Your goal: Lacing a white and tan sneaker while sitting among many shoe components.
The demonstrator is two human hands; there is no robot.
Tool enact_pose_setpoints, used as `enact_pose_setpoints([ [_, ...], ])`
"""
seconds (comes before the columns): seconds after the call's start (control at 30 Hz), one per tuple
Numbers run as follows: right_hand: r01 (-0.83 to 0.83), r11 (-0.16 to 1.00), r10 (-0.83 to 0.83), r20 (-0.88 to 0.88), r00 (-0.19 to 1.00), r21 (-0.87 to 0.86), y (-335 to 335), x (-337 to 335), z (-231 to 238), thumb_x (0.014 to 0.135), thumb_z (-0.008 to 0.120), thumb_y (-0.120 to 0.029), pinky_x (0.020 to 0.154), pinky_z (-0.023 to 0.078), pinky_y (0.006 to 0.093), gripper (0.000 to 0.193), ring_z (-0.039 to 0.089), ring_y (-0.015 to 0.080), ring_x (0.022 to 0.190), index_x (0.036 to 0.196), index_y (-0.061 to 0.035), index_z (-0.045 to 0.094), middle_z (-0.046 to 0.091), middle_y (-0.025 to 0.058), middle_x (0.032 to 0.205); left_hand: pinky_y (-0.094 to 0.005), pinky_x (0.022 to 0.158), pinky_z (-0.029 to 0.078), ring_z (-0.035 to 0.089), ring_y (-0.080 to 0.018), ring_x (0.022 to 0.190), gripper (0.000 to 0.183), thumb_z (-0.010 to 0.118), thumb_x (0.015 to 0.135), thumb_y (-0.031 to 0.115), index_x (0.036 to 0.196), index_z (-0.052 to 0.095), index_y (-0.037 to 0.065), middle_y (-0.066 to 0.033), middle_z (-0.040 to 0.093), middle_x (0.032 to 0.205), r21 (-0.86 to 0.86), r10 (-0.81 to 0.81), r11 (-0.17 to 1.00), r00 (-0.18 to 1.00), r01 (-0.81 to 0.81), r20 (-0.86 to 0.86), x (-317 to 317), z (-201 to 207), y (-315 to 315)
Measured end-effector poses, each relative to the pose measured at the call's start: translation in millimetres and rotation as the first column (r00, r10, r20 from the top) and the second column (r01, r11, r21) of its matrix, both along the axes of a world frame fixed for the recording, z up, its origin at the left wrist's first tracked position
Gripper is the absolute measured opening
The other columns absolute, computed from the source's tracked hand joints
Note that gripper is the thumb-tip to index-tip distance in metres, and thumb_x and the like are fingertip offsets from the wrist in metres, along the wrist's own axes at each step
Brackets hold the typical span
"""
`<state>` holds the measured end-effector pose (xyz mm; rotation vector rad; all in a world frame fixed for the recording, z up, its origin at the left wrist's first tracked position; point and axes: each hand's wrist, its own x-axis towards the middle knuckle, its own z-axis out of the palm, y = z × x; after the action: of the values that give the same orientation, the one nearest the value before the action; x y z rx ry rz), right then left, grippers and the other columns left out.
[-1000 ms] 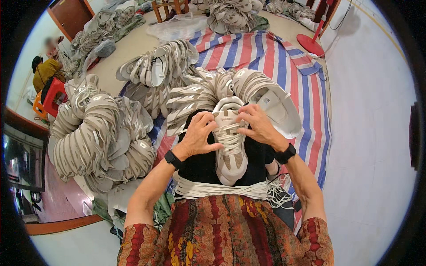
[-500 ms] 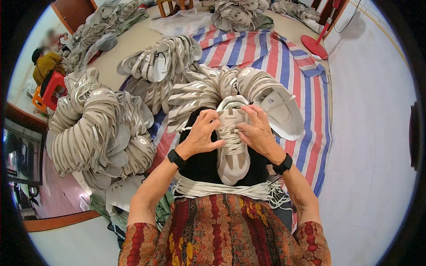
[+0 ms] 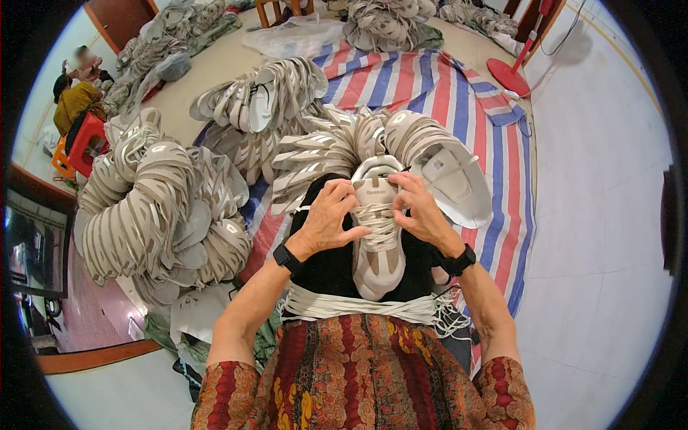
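Observation:
A beige and off-white shoe upper (image 3: 378, 265) lies on my lap over black cloth, toe toward me. Pale shoelace (image 3: 376, 223) crosses its front in several rows. My left hand (image 3: 326, 218) grips the left side of the upper, fingertips at the lacing edge and thumb over the lace. On the right side, my right hand (image 3: 419, 208) is curled in a pinch at the top of the lacing. What it pinches is hidden; a small dark tip shows by its fingertips. A bundle of loose white laces (image 3: 358, 307) lies across my waist.
Nested shoe uppers (image 3: 437, 140) stand just beyond my lap. More piles of uppers (image 3: 136, 208) are at the left and farther back. A striped tarp (image 3: 502, 208) covers the floor ahead. A red stand (image 3: 509, 75) is at back right; people sit at far left.
My right hand has drawn slightly right and its fingers have curled tighter. The left hand stays on the upper. A seated person at far left has moved an arm.

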<state>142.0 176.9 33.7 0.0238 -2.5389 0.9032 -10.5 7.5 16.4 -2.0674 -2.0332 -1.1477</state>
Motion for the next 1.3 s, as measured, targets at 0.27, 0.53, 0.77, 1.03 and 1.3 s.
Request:
enact_pose_setpoints([
  [0.27,0.019,0.999,-0.020,0.031,0.999,0.034,4,-2,8,0.066,0.067,-0.008,0.092,0.036,0.0381,0.019,0.040,0.0312,0.110,0.076,-0.0008,0.053,0.049,0.0124,0.113,-0.0325,0.076,0.041,0.048,-0.0237,0.094,0.010,0.065,0.074,0.008,0.075,0.058,0.001,-0.0122,0.048,0.098,0.031,0.026,0.999,0.910,-0.043,0.414,4,-2,6],
  [0.53,0.097,0.985,-0.090,-0.052,0.995,0.142,-3,-3,13,0.070,0.063,-0.007,0.082,0.041,0.0369,0.012,0.049,0.0279,0.096,0.077,-0.0024,0.055,0.053,0.0121,0.099,-0.0234,0.057,0.040,0.051,-0.0121,0.065,0.013,0.061,0.080,0.011,0.073,0.058,0.000,-0.0072,0.054,0.080,-0.064,0.149,0.989,0.908,-0.135,0.391,-9,2,-6],
  [0.77,0.178,0.961,-0.103,0.322,0.941,-0.212,-2,5,34,0.073,0.063,-0.011,0.062,0.046,0.0380,0.018,0.056,0.0297,0.067,0.087,-0.0052,0.054,0.057,0.0119,0.087,-0.0232,0.045,0.035,0.044,-0.0067,0.049,0.022,0.059,0.083,0.018,0.071,0.059,0.000,-0.0007,0.050,0.052,-0.203,0.215,0.970,0.869,-0.136,0.445,-14,-1,-9],
  [1.03,-0.253,0.957,0.175,0.411,0.895,0.143,14,9,44,0.082,0.056,-0.020,0.056,0.044,0.0369,0.018,0.054,0.0299,0.061,0.088,-0.0030,0.058,0.058,0.0131,0.075,-0.0216,0.046,0.035,0.043,-0.0046,0.052,0.019,0.059,0.083,0.016,0.074,0.061,0.000,0.0013,0.050,0.057,-0.348,0.222,0.937,0.813,-0.025,0.538,-26,7,-18],
  [1.3,0.177,0.957,-0.005,0.595,0.804,-0.231,146,101,92,0.083,0.058,-0.018,0.052,0.039,0.0253,0.022,0.048,0.0095,0.057,0.077,0.0023,0.059,0.052,0.0022,0.061,-0.0214,0.047,0.036,0.044,-0.0055,0.052,0.016,0.056,0.083,0.012,0.080,0.062,-0.003,0.0003,0.053,0.060,-0.515,0.409,0.852,0.734,-0.094,0.543,-76,-4,-145],
])
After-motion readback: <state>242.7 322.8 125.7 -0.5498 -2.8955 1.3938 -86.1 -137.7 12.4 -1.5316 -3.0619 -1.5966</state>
